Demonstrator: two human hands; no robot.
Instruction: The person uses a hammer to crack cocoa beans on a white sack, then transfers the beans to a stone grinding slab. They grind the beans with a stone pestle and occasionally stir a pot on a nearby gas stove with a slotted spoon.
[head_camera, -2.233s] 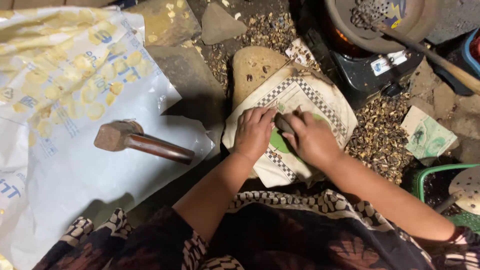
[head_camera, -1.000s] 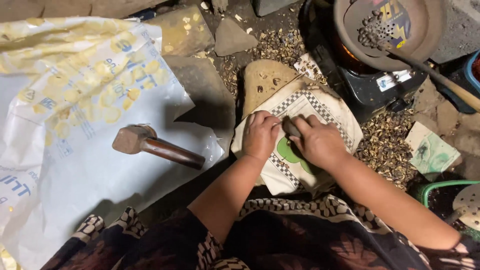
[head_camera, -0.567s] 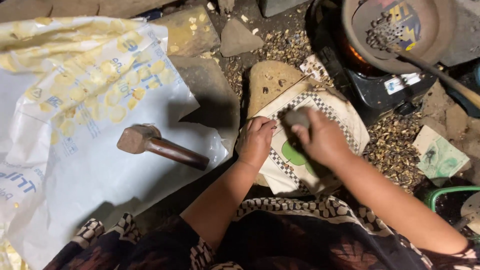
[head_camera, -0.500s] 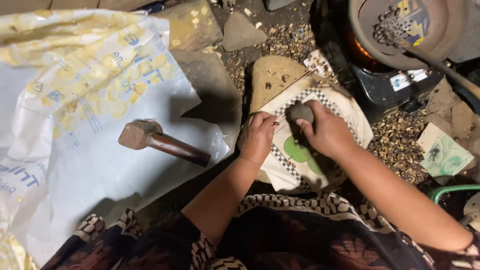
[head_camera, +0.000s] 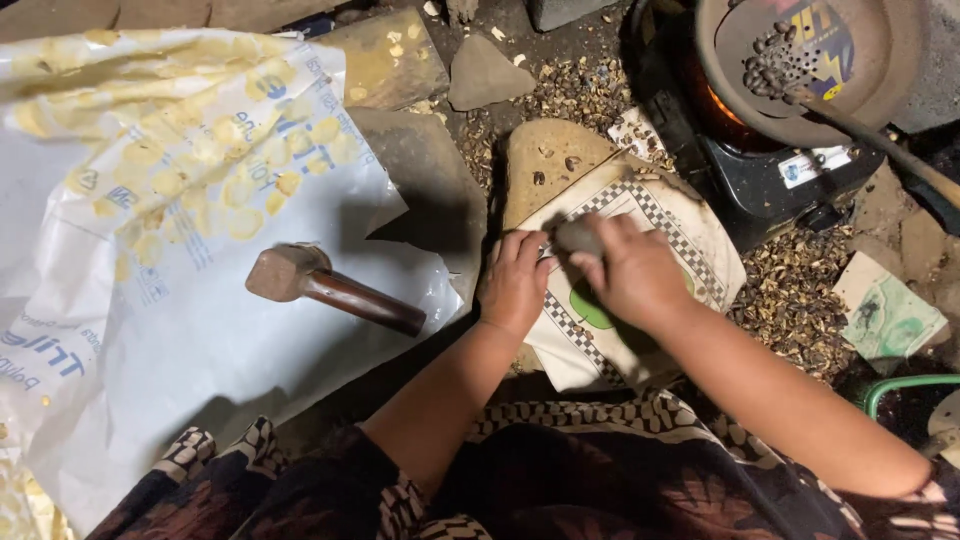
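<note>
Two hands over checkered-edged sack: right hand (head_camera: 640, 275) clasps grey stone (head_camera: 578, 236) above sack (head_camera: 690, 235) centre; left hand (head_camera: 515, 280), fingers loosely spread, presses sack's left edge beside stone.

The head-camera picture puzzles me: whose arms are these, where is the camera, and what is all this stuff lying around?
There is no machine here. The camera sits on a person's head and looks down, so the two bare arms at the bottom are that person's own. The right hand grips a small dark stone. The left hand rests flat on a paper packet with a checkered border, which lies over a flat tan stone. To the left, a wooden mallet lies on a big white and yellow plastic sack. Broken shells litter the dark ground. At the top right, a round pan with a few dark nuts sits over a small stove that glows orange.
</note>
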